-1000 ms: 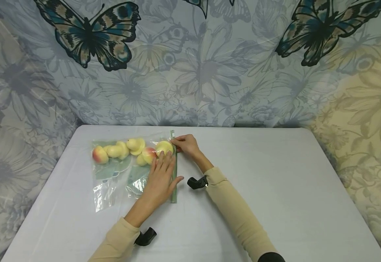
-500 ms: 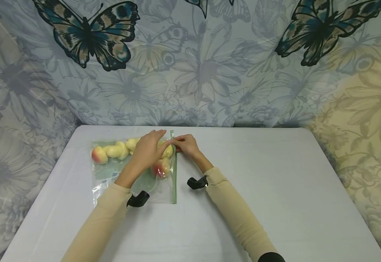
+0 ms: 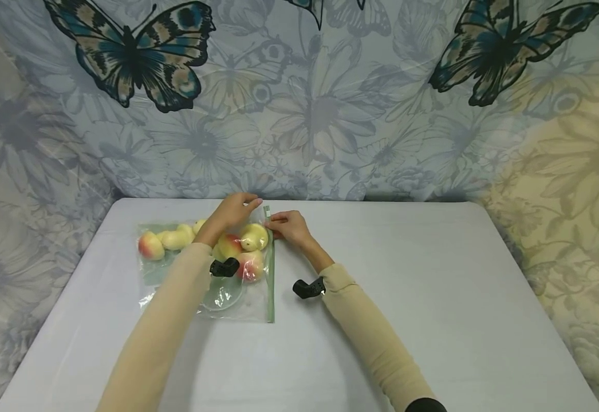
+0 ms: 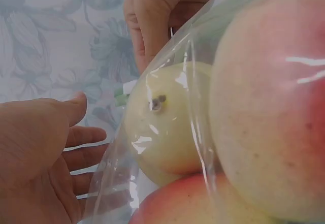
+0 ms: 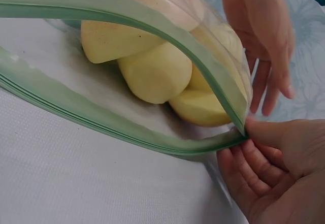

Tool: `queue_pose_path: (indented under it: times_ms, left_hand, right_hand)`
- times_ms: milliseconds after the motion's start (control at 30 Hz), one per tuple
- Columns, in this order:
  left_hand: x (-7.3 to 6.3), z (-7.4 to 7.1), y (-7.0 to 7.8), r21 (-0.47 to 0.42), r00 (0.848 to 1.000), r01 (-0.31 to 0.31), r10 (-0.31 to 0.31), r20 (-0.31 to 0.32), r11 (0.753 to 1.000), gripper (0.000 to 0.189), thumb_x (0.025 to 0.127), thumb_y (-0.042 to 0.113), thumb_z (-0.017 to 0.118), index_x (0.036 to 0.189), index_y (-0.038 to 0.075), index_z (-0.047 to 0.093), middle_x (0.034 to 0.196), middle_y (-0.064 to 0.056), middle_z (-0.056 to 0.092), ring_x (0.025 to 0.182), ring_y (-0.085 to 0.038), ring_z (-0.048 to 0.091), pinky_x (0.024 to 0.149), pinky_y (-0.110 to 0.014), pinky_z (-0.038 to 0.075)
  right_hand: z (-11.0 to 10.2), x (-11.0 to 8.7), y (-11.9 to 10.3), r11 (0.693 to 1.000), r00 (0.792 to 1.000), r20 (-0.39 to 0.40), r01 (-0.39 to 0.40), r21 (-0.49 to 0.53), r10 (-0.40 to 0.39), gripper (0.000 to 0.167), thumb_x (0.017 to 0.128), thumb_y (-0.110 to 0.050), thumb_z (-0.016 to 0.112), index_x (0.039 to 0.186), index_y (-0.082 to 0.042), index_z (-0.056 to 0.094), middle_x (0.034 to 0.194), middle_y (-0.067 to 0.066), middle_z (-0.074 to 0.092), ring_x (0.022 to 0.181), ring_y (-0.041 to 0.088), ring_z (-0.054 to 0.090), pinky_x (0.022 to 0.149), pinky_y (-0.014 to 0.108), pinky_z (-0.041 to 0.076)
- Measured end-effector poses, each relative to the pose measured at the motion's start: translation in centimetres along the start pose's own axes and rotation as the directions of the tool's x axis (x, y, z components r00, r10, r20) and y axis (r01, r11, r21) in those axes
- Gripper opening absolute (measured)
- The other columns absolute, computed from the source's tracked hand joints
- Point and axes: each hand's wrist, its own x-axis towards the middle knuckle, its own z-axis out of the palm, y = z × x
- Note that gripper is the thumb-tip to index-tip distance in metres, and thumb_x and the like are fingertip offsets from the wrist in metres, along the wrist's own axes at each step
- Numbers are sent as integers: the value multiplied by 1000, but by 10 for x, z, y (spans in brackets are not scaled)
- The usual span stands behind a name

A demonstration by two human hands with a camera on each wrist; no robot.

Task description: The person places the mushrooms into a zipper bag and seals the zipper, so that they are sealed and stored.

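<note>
A clear zip bag (image 3: 227, 294) with a green zip strip (image 3: 271, 286) along its right side lies on the table. Inside are several yellow fruits with red blush, one (image 3: 252, 266) near the strip and another (image 3: 151, 245) at the left end. With thumb and fingers my right hand (image 3: 291, 226) pinches the far end of the strip; in the right wrist view the mouth gapes, its green edges (image 5: 127, 132) apart. My left hand (image 3: 231, 210) reaches over the bag to its far side, fingers extended beside the film (image 4: 109, 183). Whether they touch it I cannot tell.
A white cloth covers the table (image 3: 408, 274). Its far edge meets a wall covering (image 3: 325, 126) with flowers and butterflies. The left sleeve (image 3: 155, 320) crosses over the bag and hides part of it. Black wrist cameras (image 3: 307, 288) sit on both wrists.
My left hand has gone from lying on the bag near the strip, over the fruits, to the far side. More fruits show near the strip. The right hand keeps its pinch.
</note>
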Motion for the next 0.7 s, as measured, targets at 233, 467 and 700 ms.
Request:
queue_pose_path:
  times_ms: [233,467,700]
  left_hand:
    - [11,2,-3,-12,1000,9,-8,21,1000,48,106,31,43,136,-6,54,127,-24,61,125,-39,52,105,-51,39]
    - [13,5,-4,64,997,78,-77,-17,995,43,103,32,49,120,-4,67,116,-20,67,105,-34,61,92,-47,47]
    - [13,8,-7,64,997,76,-74,-27,995,33,99,27,58,101,-2,73,88,-13,71,79,-23,60,75,-37,48]
  right_hand:
    - [0,0,-3,1000,1000,-6,9,-6,-9,28,89,-6,71,110,11,68,100,24,71,66,14,69,66,27,58]
    - [0,1,-3,1000,1000,-28,10,-17,-11,27,89,-7,71,110,11,68,101,24,71,68,16,70,67,26,57]
    - [2,4,-1,1000,999,-51,15,-27,-16,28,91,-9,69,111,10,68,101,23,72,61,9,65,66,25,57]
